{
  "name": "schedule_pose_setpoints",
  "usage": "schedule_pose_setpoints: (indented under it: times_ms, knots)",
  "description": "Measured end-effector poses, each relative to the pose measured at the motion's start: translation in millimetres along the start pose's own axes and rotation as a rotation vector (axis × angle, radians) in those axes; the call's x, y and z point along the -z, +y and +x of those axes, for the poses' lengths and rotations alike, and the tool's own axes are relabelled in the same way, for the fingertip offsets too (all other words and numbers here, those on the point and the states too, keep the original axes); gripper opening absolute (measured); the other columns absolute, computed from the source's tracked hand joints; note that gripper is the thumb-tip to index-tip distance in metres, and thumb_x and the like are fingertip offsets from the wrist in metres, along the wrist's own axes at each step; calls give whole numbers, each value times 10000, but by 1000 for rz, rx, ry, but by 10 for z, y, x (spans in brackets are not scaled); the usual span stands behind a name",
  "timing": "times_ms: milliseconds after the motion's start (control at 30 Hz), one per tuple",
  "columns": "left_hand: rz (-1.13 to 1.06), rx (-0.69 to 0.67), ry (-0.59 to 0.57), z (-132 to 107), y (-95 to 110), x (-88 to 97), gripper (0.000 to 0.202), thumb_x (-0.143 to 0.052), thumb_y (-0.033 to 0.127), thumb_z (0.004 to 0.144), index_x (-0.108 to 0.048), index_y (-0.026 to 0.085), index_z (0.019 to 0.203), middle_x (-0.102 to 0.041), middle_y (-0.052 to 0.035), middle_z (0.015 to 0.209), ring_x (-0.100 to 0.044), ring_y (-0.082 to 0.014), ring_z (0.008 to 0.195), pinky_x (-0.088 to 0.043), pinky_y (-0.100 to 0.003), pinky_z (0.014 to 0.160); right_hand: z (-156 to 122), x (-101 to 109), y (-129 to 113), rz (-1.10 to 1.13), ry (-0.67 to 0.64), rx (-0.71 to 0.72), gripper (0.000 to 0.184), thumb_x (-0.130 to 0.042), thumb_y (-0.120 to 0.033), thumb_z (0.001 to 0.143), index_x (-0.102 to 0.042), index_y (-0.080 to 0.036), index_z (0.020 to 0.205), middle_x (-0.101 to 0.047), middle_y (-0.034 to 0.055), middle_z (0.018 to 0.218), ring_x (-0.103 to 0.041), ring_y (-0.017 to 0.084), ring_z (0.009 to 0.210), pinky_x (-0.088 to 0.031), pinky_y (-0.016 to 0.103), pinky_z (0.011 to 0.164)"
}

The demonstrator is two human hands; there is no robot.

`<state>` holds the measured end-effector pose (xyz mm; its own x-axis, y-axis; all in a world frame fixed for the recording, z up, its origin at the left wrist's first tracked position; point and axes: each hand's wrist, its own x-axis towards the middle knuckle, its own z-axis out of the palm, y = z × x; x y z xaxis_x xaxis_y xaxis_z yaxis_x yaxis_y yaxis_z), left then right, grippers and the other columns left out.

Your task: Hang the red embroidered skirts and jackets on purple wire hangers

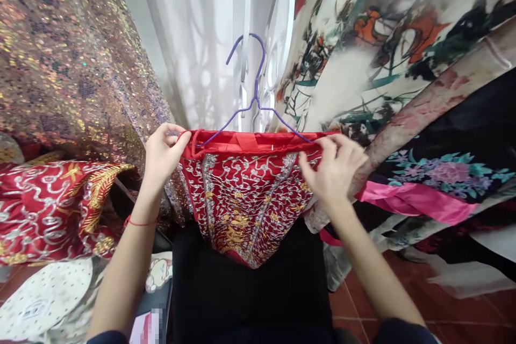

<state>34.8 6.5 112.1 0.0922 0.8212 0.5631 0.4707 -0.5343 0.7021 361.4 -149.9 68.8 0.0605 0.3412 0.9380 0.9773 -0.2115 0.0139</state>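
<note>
A red garment (pixel 245 199) with silver and gold embroidery hangs from a purple wire hanger (pixel 255 98) in the middle of the view. My left hand (pixel 163 153) pinches the garment's top left corner at the waistband. At the top right edge my right hand (pixel 334 172) grips the same band, fingers closed over the cloth and the hanger's arm. The hanger's hook points up in front of a white curtain (pixel 193 37); I cannot see what it hangs on, if anything.
A sequinned fabric (pixel 68 54) hangs at the left, with another red embroidered cloth (pixel 52 209) below it. Painted floral cloth (pixel 387 37) and black and pink fabric (pixel 427 193) hang at the right. A dark surface (pixel 250 295) lies under the garment. Red floor tiles (pixel 443 312) show at the lower right.
</note>
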Motion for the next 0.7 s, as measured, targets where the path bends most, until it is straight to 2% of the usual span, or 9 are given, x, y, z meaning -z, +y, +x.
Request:
schedule_pose_setpoints:
  times_ms: [67,167,233,267,367,433,500,633,700]
  knots:
    - [-33,-1,29,-67,1,-29,258,-632,391,866,-626,195,1034,-531,63,531,-417,-88,456,-357,-219,503,-194,-28,-391,162,54,70,169,-645,-283,902,-664,-167,1024,-657,162,1013,-573,267,930,-403,402,799]
    - [48,-103,120,-200,50,-31,263,-577,335,903,-635,196,1118,-585,26,647,-487,-104,527,-425,-241,545,-437,-63,-881,449,-69,231,49,-616,-187,916,-658,-208,927,-665,70,854,-594,172,753,-448,301,692]
    - [207,-303,128,-268,78,-25,293,-589,263,871,-663,219,1151,-663,-61,937,-624,-178,816,-529,-325,720,-520,-96,-1111,584,-188,219,79,-577,-191,943,-649,-203,914,-666,52,816,-613,151,708,-470,264,652]
    - [297,-423,94,-288,86,-22,318,-604,217,837,-680,238,1145,-648,-96,1120,-623,-235,1019,-540,-398,849,-535,-117,-1198,635,-243,182,96,-558,-206,957,-646,-199,920,-671,52,821,-626,149,702,-480,256,643]
    - [496,-644,-39,-318,100,10,294,-623,131,779,-708,244,1037,-497,-118,1442,-416,-361,1381,-410,-574,1094,-503,-200,-1367,761,-388,20,136,-519,-271,978,-638,-206,981,-688,56,887,-638,146,679,-491,259,617]
    - [550,-647,-11,-372,116,76,165,-646,152,805,-685,219,951,-486,-135,1455,-392,-382,1404,-378,-608,1114,-450,-263,-1425,851,-467,-102,171,-510,-311,976,-628,-217,1057,-696,63,964,-644,149,697,-497,264,613]
    - [550,-618,103,-506,130,186,59,-684,191,824,-650,209,868,-528,-144,1399,-419,-379,1381,-389,-610,1103,-393,-327,-1457,915,-493,-188,192,-509,-328,966,-622,-218,1076,-697,70,975,-646,159,711,-504,278,629]
    - [501,-509,355,-1015,48,401,189,-743,224,803,-580,210,709,-633,-116,1211,-524,-349,1238,-427,-575,1031,-283,-439,-1495,922,-410,-301,178,-531,-345,921,-634,-201,937,-690,94,891,-630,198,704,-512,337,700]
    - [469,-394,288,-1294,-55,420,243,-722,303,827,-563,209,669,-682,-89,1052,-611,-294,1046,-469,-493,933,-231,-492,-1527,978,-401,-372,198,-529,-362,910,-641,-200,890,-699,100,874,-627,204,692,-507,346,691]
